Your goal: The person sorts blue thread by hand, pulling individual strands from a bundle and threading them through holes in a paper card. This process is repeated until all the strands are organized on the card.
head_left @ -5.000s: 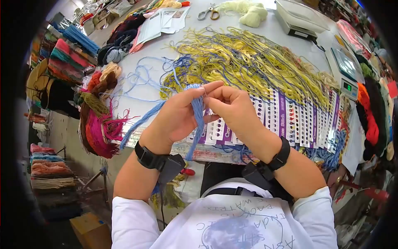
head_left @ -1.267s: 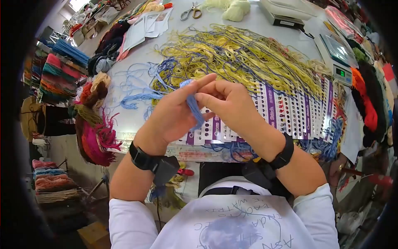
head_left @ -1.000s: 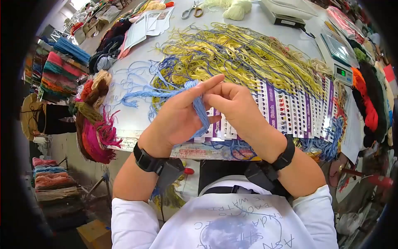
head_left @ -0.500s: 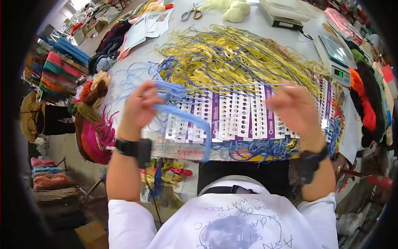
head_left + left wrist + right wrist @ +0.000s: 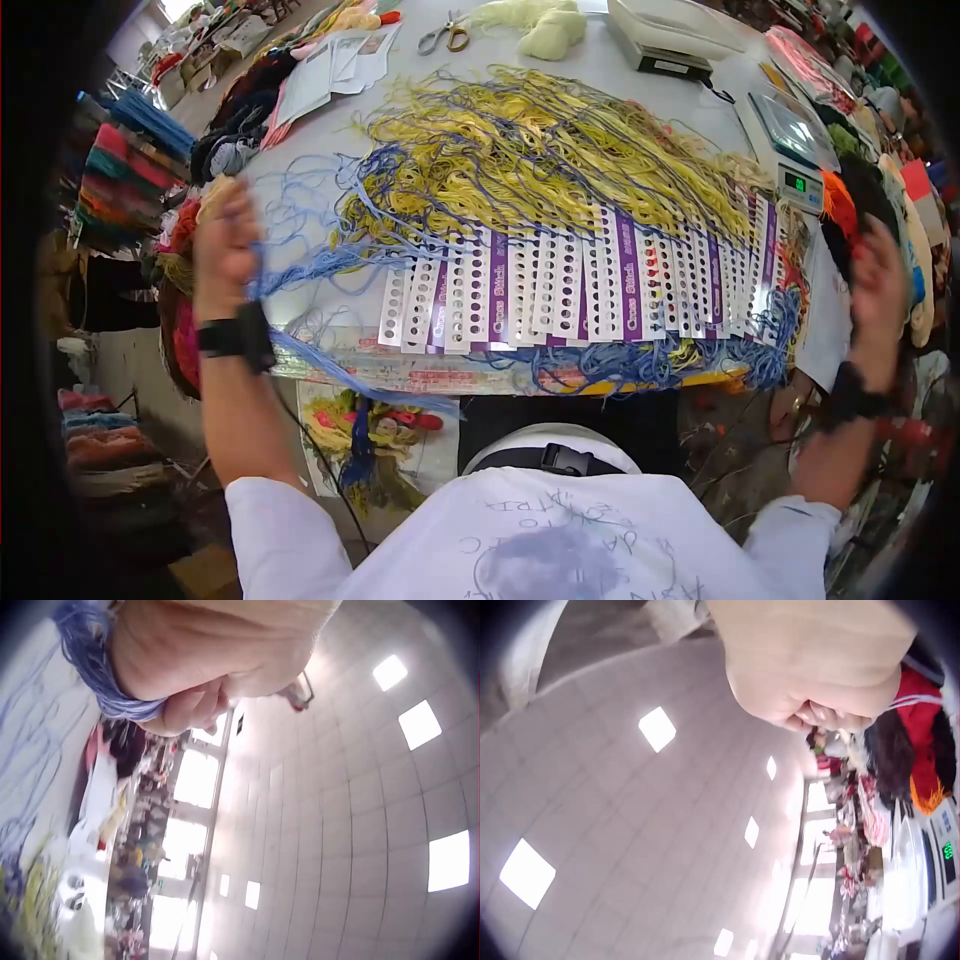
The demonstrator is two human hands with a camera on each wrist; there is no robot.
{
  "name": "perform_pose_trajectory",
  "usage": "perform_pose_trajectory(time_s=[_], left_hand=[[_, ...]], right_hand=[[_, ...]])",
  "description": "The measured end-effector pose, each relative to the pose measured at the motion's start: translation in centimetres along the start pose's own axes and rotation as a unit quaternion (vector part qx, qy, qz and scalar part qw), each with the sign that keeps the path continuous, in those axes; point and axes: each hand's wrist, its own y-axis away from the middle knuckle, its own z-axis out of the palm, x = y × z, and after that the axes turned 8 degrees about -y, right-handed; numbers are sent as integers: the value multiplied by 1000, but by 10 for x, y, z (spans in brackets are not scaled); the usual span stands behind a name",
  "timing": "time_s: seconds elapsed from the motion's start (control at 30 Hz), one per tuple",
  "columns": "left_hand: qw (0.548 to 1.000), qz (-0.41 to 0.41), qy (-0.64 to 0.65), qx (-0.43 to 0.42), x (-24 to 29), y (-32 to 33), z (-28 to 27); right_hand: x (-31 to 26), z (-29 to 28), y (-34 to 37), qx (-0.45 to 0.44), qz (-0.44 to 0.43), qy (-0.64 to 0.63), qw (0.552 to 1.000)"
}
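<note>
My left hand (image 5: 228, 245), blurred at the table's left side, grips a bundle of light-blue embroidery thread (image 5: 320, 265). In the left wrist view the blue thread (image 5: 112, 697) wraps round the hand's edge. Its tail hangs over the table's front edge. Far out to the right is my right hand (image 5: 880, 275), with fingers curled in; a thin pale strand (image 5: 916, 700) runs from the fist in the right wrist view. Between the hands lies a heap of yellow and blue threads (image 5: 540, 150), over a row of punched "Cross Stitch" cards (image 5: 560, 290).
Scissors (image 5: 445, 38) and a pale yellow skein (image 5: 552, 35) lie at the back, near papers (image 5: 335, 70). A scale with a green display (image 5: 795, 183) stands at right. Loose blue threads (image 5: 620, 362) line the front edge. Coloured hanks border both sides.
The hands, earlier close together at the blue bundle, have spread wide apart to left and right. The left took the bundle along; the right drew a strand away from it.
</note>
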Motion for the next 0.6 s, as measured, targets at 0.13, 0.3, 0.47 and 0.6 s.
perform_pose_trajectory(time_s=[0.13,0.3,0.47,0.6], left_hand=[[935,-207,-269,-104,-103,27,139],[902,-265,-317,-128,-172,30,175],[905,-262,-300,-150,-194,18,174],[920,-251,-266,-143,-196,20,177]], right_hand=[[114,162,82,-258,95,146,950],[197,236,130,-352,89,218,906],[217,238,136,-344,14,305,888],[211,236,145,-340,-27,318,885]])
